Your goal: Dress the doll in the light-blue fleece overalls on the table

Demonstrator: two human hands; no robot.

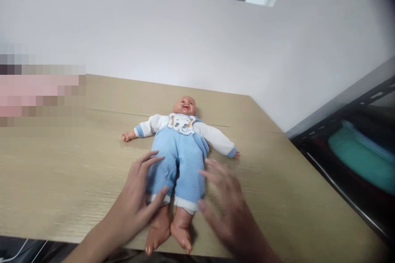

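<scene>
A baby doll (pixel 179 164) lies on its back on the wooden table, its arms spread and its feet toward me. It wears a fleecy blue and white romper (pixel 189 172) with an elephant face on the bib. My left hand (pixel 140 193) is at the doll's trouser leg on the left, fingers apart, fingertips and thumb over the blue cloth. Beside the other trouser leg is my right hand (pixel 224 197), slightly blurred, with its fingers spread. Whether its fingertips touch the cloth I cannot tell. Neither hand grips anything.
The tabletop (pixel 70 172) runs to a pale wall (pixel 154 41) at the back. A pixelated patch covers the far left. At the right, past the table's edge, are a black frame (pixel 339 189) and a teal object (pixel 361 160). Cables show at the lower left.
</scene>
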